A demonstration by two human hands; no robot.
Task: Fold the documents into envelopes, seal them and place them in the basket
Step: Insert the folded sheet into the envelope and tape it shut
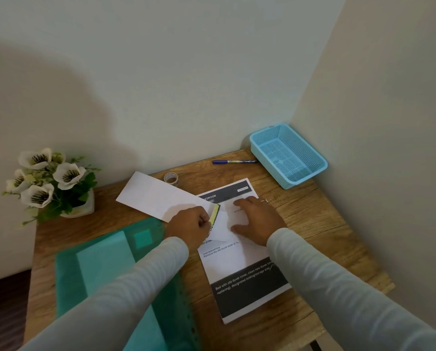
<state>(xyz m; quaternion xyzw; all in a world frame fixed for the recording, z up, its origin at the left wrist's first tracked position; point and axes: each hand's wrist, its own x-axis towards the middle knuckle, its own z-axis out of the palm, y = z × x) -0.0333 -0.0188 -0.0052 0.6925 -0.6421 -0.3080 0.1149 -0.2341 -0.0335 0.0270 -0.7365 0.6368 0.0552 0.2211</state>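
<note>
A printed document [239,264] with dark bands lies on the wooden table [320,224]. A white envelope [158,196] rests at an angle with its open end over the document's left edge. My left hand [190,225] pinches the envelope's flap, where a yellow adhesive strip [214,213] shows. My right hand [256,219] lies flat, fingers spread, on the document beside a small white folded paper [222,228]. The light blue basket [287,154] stands in the far right corner and holds nothing.
A green plastic folder [115,264] with papers lies at the front left. A tape roll [171,178] and a blue pen [233,162] sit near the wall. A pot of white flowers [49,183] stands at the far left. Walls close in behind and on the right.
</note>
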